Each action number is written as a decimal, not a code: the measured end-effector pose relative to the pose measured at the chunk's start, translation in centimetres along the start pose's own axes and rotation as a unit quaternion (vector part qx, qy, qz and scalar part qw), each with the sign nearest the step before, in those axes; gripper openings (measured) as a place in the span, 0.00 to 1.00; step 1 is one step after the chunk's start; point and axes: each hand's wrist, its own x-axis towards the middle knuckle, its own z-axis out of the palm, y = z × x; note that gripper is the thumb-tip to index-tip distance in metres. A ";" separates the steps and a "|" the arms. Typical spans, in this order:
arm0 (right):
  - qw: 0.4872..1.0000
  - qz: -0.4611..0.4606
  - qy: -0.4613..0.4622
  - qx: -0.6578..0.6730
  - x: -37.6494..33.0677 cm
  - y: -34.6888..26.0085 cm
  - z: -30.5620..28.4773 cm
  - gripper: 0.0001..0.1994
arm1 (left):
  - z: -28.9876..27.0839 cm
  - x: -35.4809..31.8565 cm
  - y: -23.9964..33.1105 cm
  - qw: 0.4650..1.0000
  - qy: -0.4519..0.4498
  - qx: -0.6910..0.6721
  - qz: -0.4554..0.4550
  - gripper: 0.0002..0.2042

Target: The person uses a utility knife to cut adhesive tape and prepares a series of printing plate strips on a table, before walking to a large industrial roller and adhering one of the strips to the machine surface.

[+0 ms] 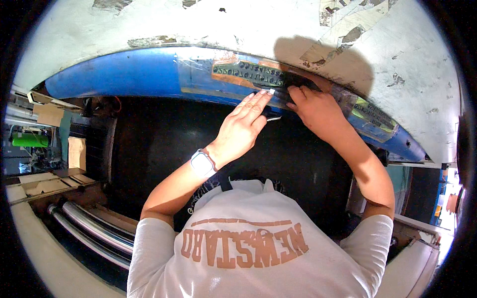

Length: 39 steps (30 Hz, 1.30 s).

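A long blue curved surface (119, 74), like a roller or cylinder, spans the far side. Clear film covers its middle, over a greenish raised-lettered plate (248, 74) edged with orange-brown. My left hand (241, 124) lies with its fingers stretched out flat against the lower edge of that surface. At its fingertips sits a small white piece (272, 92). A thin metallic strip (274, 118) shows by the left thumb; whether the hand holds it is unclear. My right hand (315, 109) has its fingers curled and pressed together at a dark area beside the plate; what they grip is hidden.
Behind the blue surface runs a worn white panel (198, 25) with torn tape remnants. A second lettered plate (372, 116) lies to the right. Shiny metal rods (94, 226) stand at the lower left. A green object (30, 140) is farther left. Dark space lies below my hands.
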 end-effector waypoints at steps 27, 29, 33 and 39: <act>0.999 -0.028 -0.010 -0.022 0.4 0.2 -1.0 0.09 | 1.4 0.2 -0.6 1.000 0.016 -0.002 -0.009 0.04; 1.000 -0.024 -0.008 -0.013 0.3 -0.1 -1.4 0.10 | 1.2 0.2 -0.5 1.000 0.006 0.003 -0.009 0.05; 0.997 0.027 -0.072 -0.004 0.4 -0.3 -1.5 0.16 | 1.1 0.3 -0.6 1.000 -0.002 0.003 -0.010 0.06; 0.999 -0.018 -0.008 -0.033 0.5 0.2 -1.1 0.12 | 1.2 0.3 -0.5 1.000 0.002 -0.004 -0.012 0.05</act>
